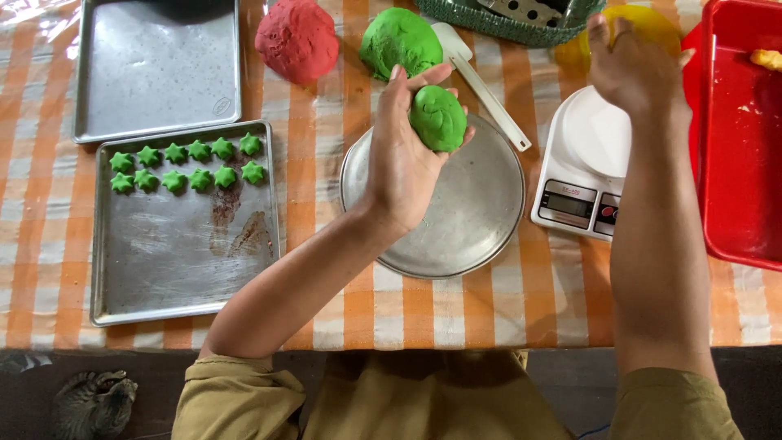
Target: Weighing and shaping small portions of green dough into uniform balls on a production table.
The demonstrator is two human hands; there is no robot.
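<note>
Green dough ball (438,118) inside left grip (405,155)

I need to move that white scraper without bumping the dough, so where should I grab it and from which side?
Probably take the white scraper by its long thin handle, at the lower end near the kitchen scale, coming from the right. That end lies free past the round metal plate, while the broad blade sits close beside the big green dough mound.

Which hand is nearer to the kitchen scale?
Right. The right hand hovers just past the scale's far edge, on the yellow dough; the left hand holds a green dough ball over the round pan.
</note>
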